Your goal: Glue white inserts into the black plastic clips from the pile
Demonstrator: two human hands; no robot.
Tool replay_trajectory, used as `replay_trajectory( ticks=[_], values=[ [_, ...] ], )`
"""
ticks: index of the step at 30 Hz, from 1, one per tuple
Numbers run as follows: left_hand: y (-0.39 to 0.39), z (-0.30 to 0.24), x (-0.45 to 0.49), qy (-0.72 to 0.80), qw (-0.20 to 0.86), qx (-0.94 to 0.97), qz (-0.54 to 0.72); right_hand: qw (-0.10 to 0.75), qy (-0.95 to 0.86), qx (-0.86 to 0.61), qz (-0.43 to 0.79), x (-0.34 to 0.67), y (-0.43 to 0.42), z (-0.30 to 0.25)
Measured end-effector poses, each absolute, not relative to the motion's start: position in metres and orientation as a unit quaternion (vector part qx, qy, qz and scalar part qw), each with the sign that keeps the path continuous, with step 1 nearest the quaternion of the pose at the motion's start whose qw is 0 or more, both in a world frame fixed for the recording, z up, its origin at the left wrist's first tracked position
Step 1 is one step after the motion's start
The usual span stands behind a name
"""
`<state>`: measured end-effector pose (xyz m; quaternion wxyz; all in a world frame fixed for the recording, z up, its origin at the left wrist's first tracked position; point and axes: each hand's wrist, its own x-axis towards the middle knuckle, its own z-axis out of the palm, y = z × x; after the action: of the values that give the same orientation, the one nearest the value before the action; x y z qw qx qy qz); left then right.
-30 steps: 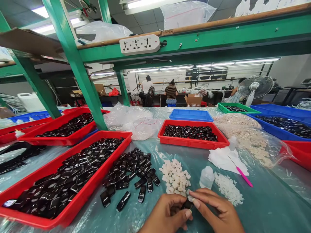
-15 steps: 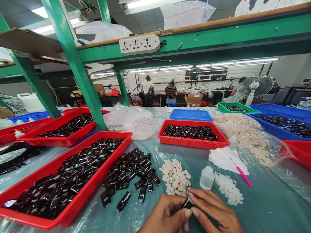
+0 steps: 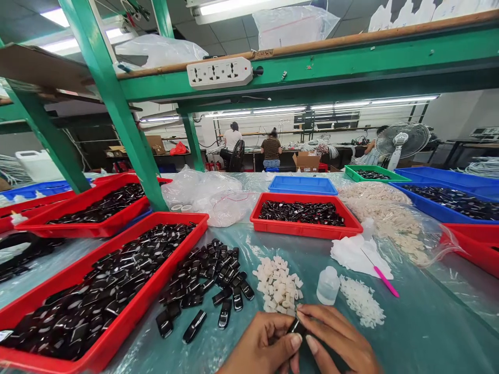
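My left hand (image 3: 268, 343) is closed at the bottom centre, thumb and fingers pinching a small glossy black plastic casing (image 3: 297, 327). The fingers of my right hand (image 3: 337, 337) bend over the casing's other side, its index fingertip at the far end and its thumb close by. Much of the casing is hidden between the fingers. Just beyond lies a pile of small cream plastic pieces (image 3: 277, 285). Left of that, similar black casings (image 3: 210, 270) are heaped on the table. A small clear bottle (image 3: 328, 285) and a pile of translucent white bits (image 3: 362, 301) are to the right.
A long red tray (image 3: 113, 332) of black casings fills the left side. Another red tray (image 3: 304, 230) stands at the back. A pink-handled needle tool (image 3: 385, 282) lies by white tissue (image 3: 351, 254). Bagged cream pieces (image 3: 397, 228) lie right. A green post (image 3: 128, 124) rises left.
My right thumb has drawn slightly away from my left thumb. A pale part seen at the casing earlier is now out of sight. The whole view has shifted slightly.
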<state>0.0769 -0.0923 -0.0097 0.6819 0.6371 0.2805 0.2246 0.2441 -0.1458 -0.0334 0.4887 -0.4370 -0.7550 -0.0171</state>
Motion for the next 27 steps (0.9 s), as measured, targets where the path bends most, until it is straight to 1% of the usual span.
replay_trajectory(
  ticks=[5, 7, 8, 10, 13, 15, 27],
  values=[
    [-0.091, -0.012, 0.081, 0.296, 0.678, 0.623, 0.255, 0.462, -0.753, -0.456, -0.109, 0.264, -0.146, -0.015],
    [-0.091, -0.013, 0.08, 0.306, 0.673, 0.621, 0.26, 0.435, -0.743, -0.487, -0.146, 0.278, -0.144, -0.009],
    [-0.091, -0.014, 0.08, 0.307, 0.671, 0.622, 0.262, 0.412, -0.731, -0.52, -0.16, 0.286, -0.142, -0.007],
    [-0.091, -0.014, 0.079, 0.306, 0.669, 0.624, 0.264, 0.33, -0.724, -0.584, -0.16, 0.302, -0.137, -0.005],
    [-0.091, -0.014, 0.079, 0.307, 0.67, 0.623, 0.262, 0.207, -0.718, -0.654, -0.123, 0.32, -0.133, -0.007],
    [-0.091, -0.014, 0.079, 0.312, 0.669, 0.624, 0.258, 0.162, -0.71, -0.678, -0.099, 0.326, -0.132, -0.009],
    [-0.091, -0.018, 0.08, 0.312, 0.663, 0.633, 0.249, 0.107, -0.699, -0.705, -0.052, 0.32, -0.13, -0.011]
  ],
)
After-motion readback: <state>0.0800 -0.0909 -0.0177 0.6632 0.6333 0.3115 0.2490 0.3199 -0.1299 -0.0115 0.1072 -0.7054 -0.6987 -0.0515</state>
